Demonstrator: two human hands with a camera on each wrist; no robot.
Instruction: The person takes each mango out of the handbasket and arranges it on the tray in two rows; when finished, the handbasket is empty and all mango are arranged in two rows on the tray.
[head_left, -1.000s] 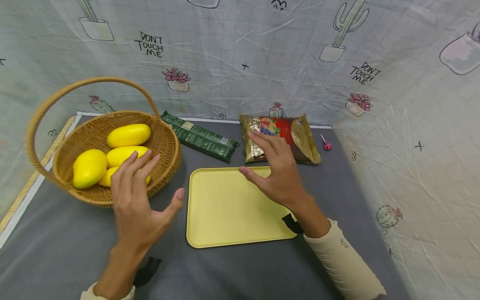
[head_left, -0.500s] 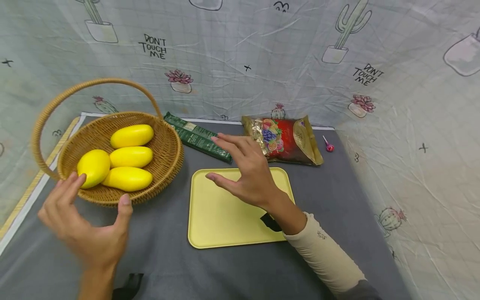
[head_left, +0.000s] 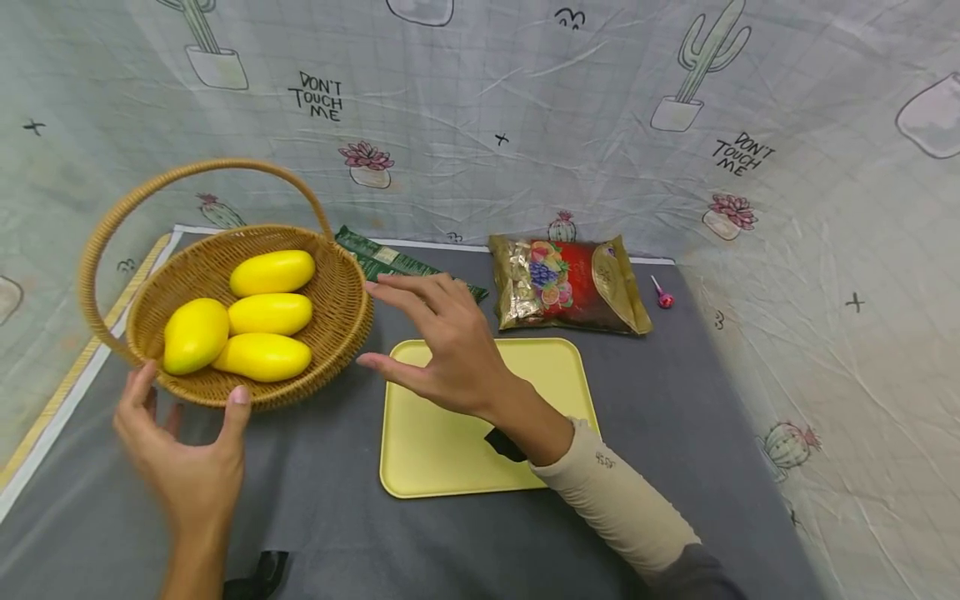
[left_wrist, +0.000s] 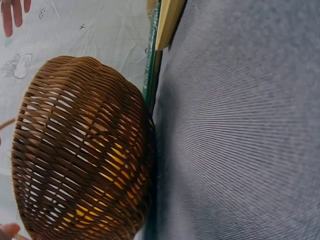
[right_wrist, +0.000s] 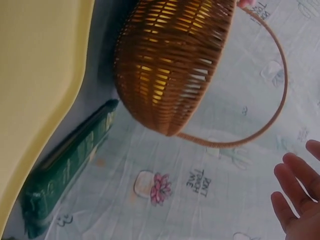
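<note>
A brown wicker basket point(head_left: 341, 292) with a tall arched handle stands at the left in the head view. Inside lie several yellow mangoes point(head_left: 270, 314), glimpsed as yellow through the weave of the basket point(left_wrist: 75, 145) in the left wrist view. At its front left rim is my left hand point(head_left: 187, 462), thumb and fingers spread; whether the fingertips touch the rim I cannot tell. On the other side, my right hand point(head_left: 453, 354) hovers over the left part of a yellow tray point(head_left: 450, 458), fingers extended towards the basket's right wall and apart from it. Neither hand holds anything.
Behind the right hand lies a long green packet point(head_left: 382, 257), partly hidden. A gold and red bag with fruit printed on it point(head_left: 570, 287) sits behind the tray. A pink lollipop point(head_left: 664, 298) lies at the far right. A printed cloth point(head_left: 487, 92) hangs behind the grey table point(head_left: 330, 500).
My right hand has moved left from in front of the gold and red bag towards the basket. My left hand has swung from over the mangoes to the basket's front left rim.
</note>
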